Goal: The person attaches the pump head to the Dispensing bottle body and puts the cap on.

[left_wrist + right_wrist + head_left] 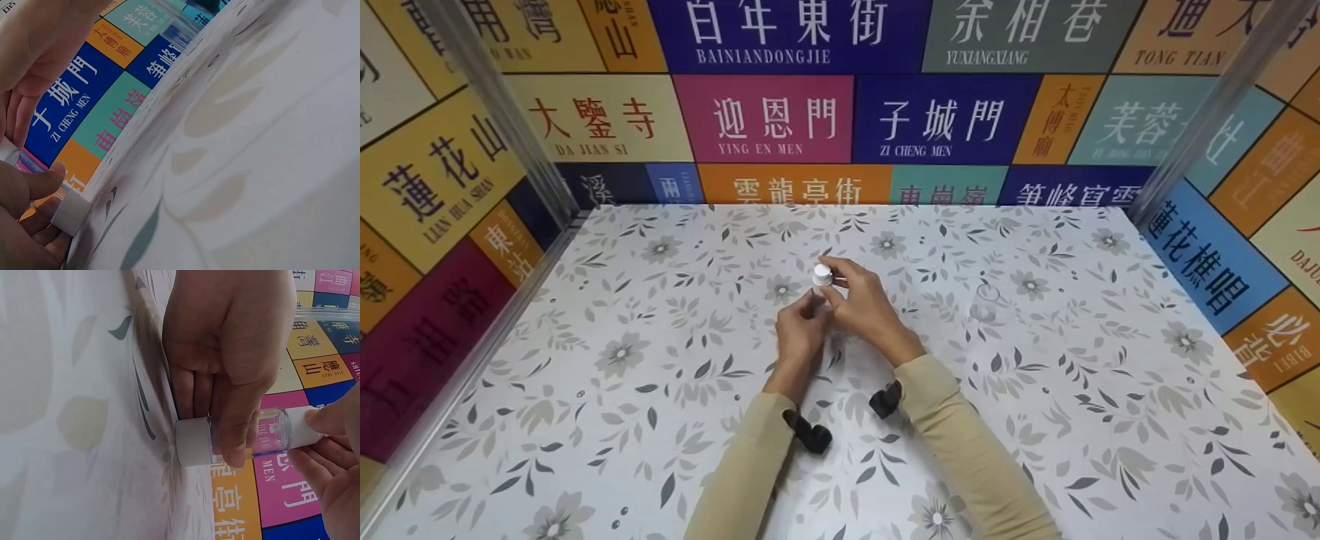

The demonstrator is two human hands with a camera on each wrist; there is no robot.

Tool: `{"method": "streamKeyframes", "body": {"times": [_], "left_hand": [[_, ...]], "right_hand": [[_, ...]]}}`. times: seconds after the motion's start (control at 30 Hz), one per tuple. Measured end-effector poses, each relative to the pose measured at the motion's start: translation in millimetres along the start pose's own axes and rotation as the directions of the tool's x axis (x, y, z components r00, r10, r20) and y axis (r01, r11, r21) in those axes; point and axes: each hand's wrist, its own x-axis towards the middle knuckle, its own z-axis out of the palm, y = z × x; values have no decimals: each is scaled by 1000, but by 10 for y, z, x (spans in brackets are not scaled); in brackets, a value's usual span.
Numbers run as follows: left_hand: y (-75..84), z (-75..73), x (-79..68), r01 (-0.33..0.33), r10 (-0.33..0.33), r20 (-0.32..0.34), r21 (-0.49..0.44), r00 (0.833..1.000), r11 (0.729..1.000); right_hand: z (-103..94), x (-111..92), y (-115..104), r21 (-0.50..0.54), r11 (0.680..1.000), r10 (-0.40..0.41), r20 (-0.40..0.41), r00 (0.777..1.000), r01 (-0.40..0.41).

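Observation:
A small clear bottle (267, 433) stands upright between my hands, its white base (193, 441) right at the tabletop. My left hand (799, 337) holds the bottle low down, thumb and fingers round the clear wall just above that base, as the left wrist view also shows. At the top, my right hand (870, 304) pinches the white cap (823, 274) between thumb and fingers. Seen from the head camera, the hands hide most of the bottle's body.
To the right on the flower-patterned tabletop (1080, 420) is a small transparent cup-like piece (986, 302). Colourful panels with Chinese lettering (780, 118) wall in the back and both sides, with clear strips at the corners. Each sleeve carries a black wrist camera (812, 436).

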Motion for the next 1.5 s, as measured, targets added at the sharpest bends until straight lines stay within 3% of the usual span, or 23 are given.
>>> {"method": "streamKeyframes", "body": {"times": [0.37,0.77,1.17,1.5], "left_hand": [[5,-8,5,-19,20,-28,31,999,999],[17,2,13,-1,1,-19,-5,1000,1000],[-5,19,-6,7,-7,-9,-9,1000,1000],[-5,18,-8,-36,36,-19,-29,999,999]], "right_hand": [[-1,16,-17,6,999,37,11,999,-37],[-2,13,-27,-28,1000,-6,12,1000,6],[17,-11,-24,-39,998,58,-5,998,-58],[4,-8,-35,-25,998,52,26,998,-52]]}}
